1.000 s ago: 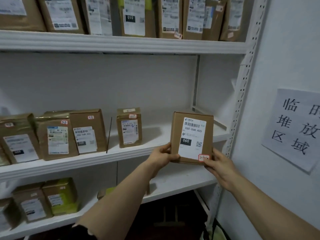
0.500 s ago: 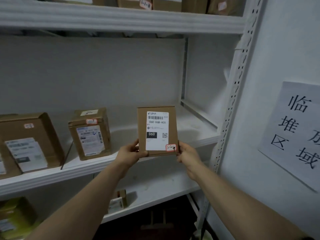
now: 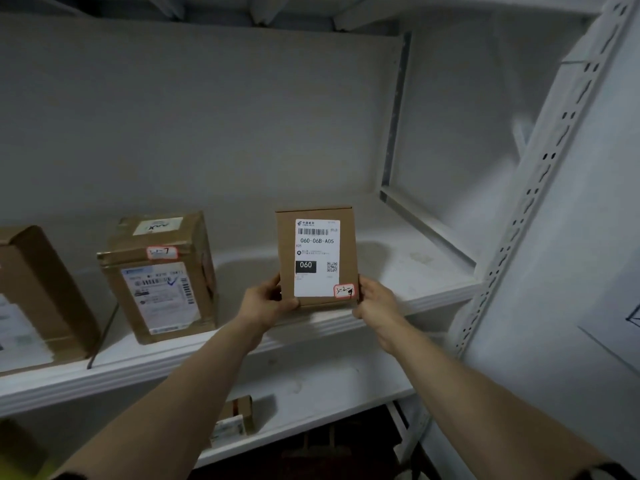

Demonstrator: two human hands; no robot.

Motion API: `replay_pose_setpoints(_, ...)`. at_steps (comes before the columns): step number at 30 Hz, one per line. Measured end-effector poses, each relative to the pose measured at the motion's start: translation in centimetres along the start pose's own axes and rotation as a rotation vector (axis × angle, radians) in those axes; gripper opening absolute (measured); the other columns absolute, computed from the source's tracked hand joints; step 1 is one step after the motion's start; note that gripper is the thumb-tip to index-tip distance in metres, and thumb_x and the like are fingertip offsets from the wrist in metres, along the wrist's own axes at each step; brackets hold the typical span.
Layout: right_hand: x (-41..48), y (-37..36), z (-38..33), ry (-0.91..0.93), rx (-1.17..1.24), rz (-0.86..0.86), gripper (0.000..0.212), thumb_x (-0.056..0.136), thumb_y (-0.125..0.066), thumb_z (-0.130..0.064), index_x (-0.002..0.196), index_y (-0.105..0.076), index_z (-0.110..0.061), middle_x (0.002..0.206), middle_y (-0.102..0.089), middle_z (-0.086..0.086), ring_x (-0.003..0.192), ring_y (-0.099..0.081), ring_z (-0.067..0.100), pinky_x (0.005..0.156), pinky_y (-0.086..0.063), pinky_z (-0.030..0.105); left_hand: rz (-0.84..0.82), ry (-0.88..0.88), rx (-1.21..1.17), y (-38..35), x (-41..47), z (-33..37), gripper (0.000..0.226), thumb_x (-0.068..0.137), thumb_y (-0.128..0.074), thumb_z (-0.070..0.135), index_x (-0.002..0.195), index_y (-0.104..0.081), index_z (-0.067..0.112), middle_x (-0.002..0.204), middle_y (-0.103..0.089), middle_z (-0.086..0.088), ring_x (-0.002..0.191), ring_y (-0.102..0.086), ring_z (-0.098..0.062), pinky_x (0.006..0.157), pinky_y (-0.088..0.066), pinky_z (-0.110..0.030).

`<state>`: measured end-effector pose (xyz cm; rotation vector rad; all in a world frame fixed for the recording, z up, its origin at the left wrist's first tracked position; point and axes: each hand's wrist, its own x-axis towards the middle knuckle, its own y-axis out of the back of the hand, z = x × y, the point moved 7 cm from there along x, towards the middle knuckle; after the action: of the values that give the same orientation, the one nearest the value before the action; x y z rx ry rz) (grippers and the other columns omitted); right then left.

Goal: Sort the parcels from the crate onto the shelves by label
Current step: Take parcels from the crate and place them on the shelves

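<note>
Parcel (image 3: 317,258) front and ctr: flat brown carton, upright, label side facing the camera. Left hand (image 3: 266,301) grips its btm-left corner, thumb on the front face, fingers wrapped round the edge. Right hand (image 3: 375,303) clamps the btm-right corner, thumb just beside a red-edged sticker (image 3: 344,291). So both hands are closed on the box, one per side.

White label (image 3: 317,252) reads 060-06B-A05, w/ barcode on top, black block "060" lower left, QR code lower right.

Parcel's btm edge is right at the front lip of the middle shelf (image 3: 433,289); can't tell if it's touching the board or held just over it.

To the left on that shelf, apart from the parcel, stands a taller taped box (image 3: 159,275), upright. It has a red-edged sticker near its top-front edge, handwriting too blurry to be sure of. Further left is another brown box (image 3: 38,299), cut off by the frame edge. A thin dark rod (image 3: 104,336) leans between those two.

Lower shelf (image 3: 329,386) carries one small parcel (image 3: 235,419), near the left forearm. A slotted upright post (image 3: 540,188) stands at the rack's right side.
</note>
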<state>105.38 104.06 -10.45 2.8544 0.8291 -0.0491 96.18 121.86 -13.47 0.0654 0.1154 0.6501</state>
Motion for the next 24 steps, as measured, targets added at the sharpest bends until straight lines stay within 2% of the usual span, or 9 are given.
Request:
replay_pose_setpoints(3, 0.6, 0.1, -0.1, 0.006, -0.008, -0.009, 0.068, 0.070, -0.033, 0.032, 0.118, -0.058, -0.010, 0.108, -0.065, 0.006, 0.102, -0.058, 0.016, 0.072, -0.042, 0.010, 0.021, 0.014, 0.008, -0.1, 0.4, 0.1, 0.065, 0.079, -0.066, -0.013, 0.139, -0.047, 0.006, 0.111, -0.066, -0.010, 0.099, -0.061, -0.022, 0.094, -0.048, -0.033)
replay_pose_setpoints(7, 1.1, 0.6, 0.0, -0.001, -0.068, -0.038, 0.068, 0.071, -0.038, 0.031, 0.125, -0.057, -0.006, 0.104, -0.063, 0.000, 0.101, -0.057, 0.015, 0.069, -0.043, 0.011, 0.044, 0.037, 0.028, -0.4, 0.0, 0.2, 0.065, 0.079, -0.064, -0.014, 0.139, -0.047, 0.005, 0.114, -0.066, -0.010, 0.104, -0.062, -0.023, 0.097, -0.047, -0.034)
replay_pose_setpoints(10, 1.3, 0.9, 0.4, -0.013, -0.078, -0.069, 0.062, 0.075, -0.047, 0.026, 0.126, -0.057, -0.008, 0.106, -0.064, 0.001, 0.104, -0.059, 0.017, 0.075, -0.046, 0.017, 0.091, 0.042, 0.107, -0.7, -1.1, 0.9, 0.061, 0.081, -0.064, -0.011, 0.137, -0.049, 0.006, 0.114, -0.065, -0.009, 0.101, -0.061, -0.021, 0.093, -0.047, -0.030)
replay_pose_setpoints(12, 1.5, 1.2, 0.8, 0.001, -0.126, -0.072, 0.045, 0.083, -0.060, 0.011, 0.123, -0.059, -0.009, 0.109, -0.066, 0.001, 0.105, -0.060, 0.017, 0.084, -0.046, 0.023, 0.138, 0.020, 0.284, -1.2, -2.2, 1.9, 0.056, 0.082, -0.068, -0.001, 0.134, -0.053, 0.009, 0.111, -0.065, -0.008, 0.098, -0.063, -0.024, 0.087, -0.049, -0.030)
replay_pose_setpoints(14, 1.8, 1.2, 0.7, 0.056, -0.226, -0.051, 0.030, 0.087, -0.067, -0.012, 0.117, -0.063, -0.010, 0.112, -0.068, 0.006, 0.103, -0.062, 0.021, 0.084, -0.046, 0.028, 0.182, 0.028, 0.444, -1.6, -3.4, 2.6, 0.048, 0.082, -0.070, 0.009, 0.128, -0.057, 0.011, 0.111, -0.066, -0.007, 0.100, -0.064, -0.027, 0.083, -0.048, -0.031)
replay_pose_setpoints(16, 1.8, 1.1, 0.6, 0.079, -0.334, -0.014, 0.031, 0.089, -0.066, -0.024, 0.115, -0.064, -0.008, 0.111, -0.068, 0.011, 0.101, -0.061, 0.026, 0.074, -0.041, 0.028, 0.245, 0.049, 0.541, -1.8, -4.2, 2.9, 0.036, 0.085, -0.067, 0.014, 0.120, -0.060, 0.010, 0.112, -0.067, -0.006, 0.102, -0.063, -0.026, 0.075, -0.044, -0.026)
replay_pose_setpoints(18, 1.9, 0.8, 0.5, 0.085, -0.407, -0.002, 0.033, 0.092, -0.061, -0.029, 0.116, -0.065, -0.006, 0.112, -0.068, 0.014, 0.103, -0.060, 0.030, 0.070, -0.036, 0.027, 0.323, 0.071, 0.564, -1.9, -4.5, 2.9, 0.025, 0.088, -0.062, 0.015, 0.113, -0.063, 0.009, 0.110, -0.068, -0.009, 0.102, -0.062, -0.027, 0.074, -0.042, -0.027)
replay_pose_setpoints(21, 2.5, 0.0, 0.4, 0.109, -0.491, -0.013, 0.035, 0.095, -0.055, -0.031, 0.116, -0.066, -0.006, 0.113, -0.067, 0.018, 0.105, -0.060, 0.034, 0.071, -0.038, 0.029, 0.394, 0.118, 0.510, -2.0, -4.4, 2.4, 0.023, 0.092, -0.056, 0.020, 0.109, -0.064, 0.006, 0.109, -0.068, -0.014, 0.102, -0.061, -0.031, 0.079, -0.045, -0.033)
replay_pose_setpoints(24, 3.5, -0.9, 0.4, 0.092, -0.492, -0.031, 0.035, 0.097, -0.051, -0.028, 0.117, -0.065, -0.002, 0.113, -0.067, 0.019, 0.104, -0.060, 0.037, 0.073, -0.041, 0.031, 0.403, 0.158, 0.480, -1.9, -3.8, 2.0, 0.028, 0.095, -0.049, 0.018, 0.118, -0.060, 0.007, 0.116, -0.065, -0.014, 0.109, -0.059, -0.032, 0.087, -0.046, -0.035)
